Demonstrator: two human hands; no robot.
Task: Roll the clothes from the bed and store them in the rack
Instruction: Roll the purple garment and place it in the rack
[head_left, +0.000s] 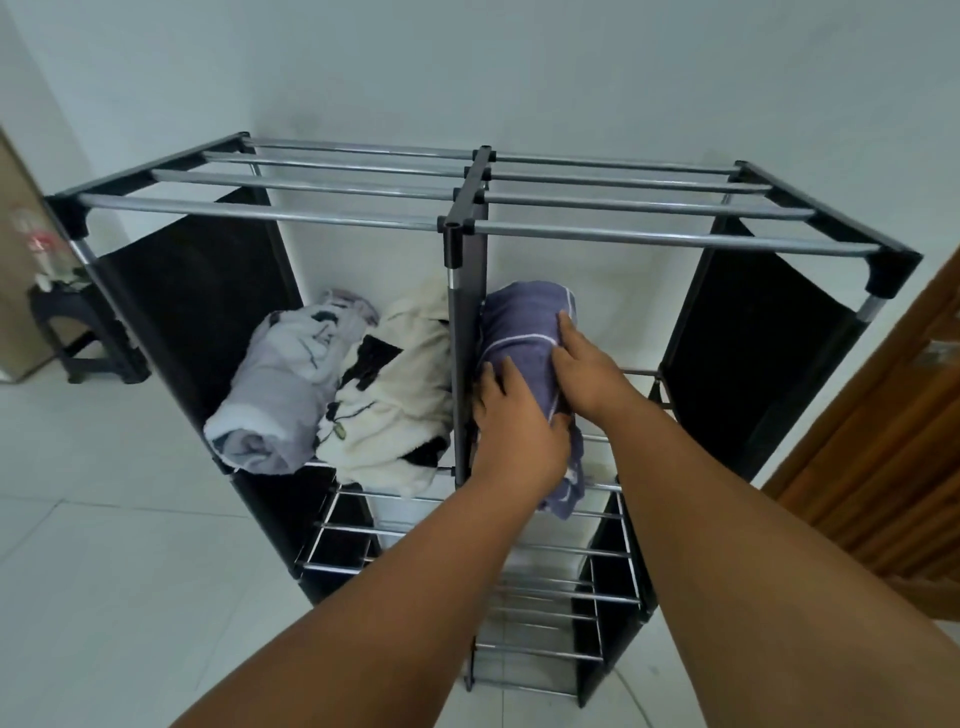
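Purple roll (524, 338) lies 12-to-6 o'clock in the rack (311, 217); left hand (514, 431) grips its near end, fingers curled; right hand (587, 374) presses it, fingers flat.

head camera looks steeply down, close above the rack (519, 228).

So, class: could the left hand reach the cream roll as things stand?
Probably yes: the left hand holds the purple roll beside the divider post, and the cream roll lies just past it, its front end uncovered.
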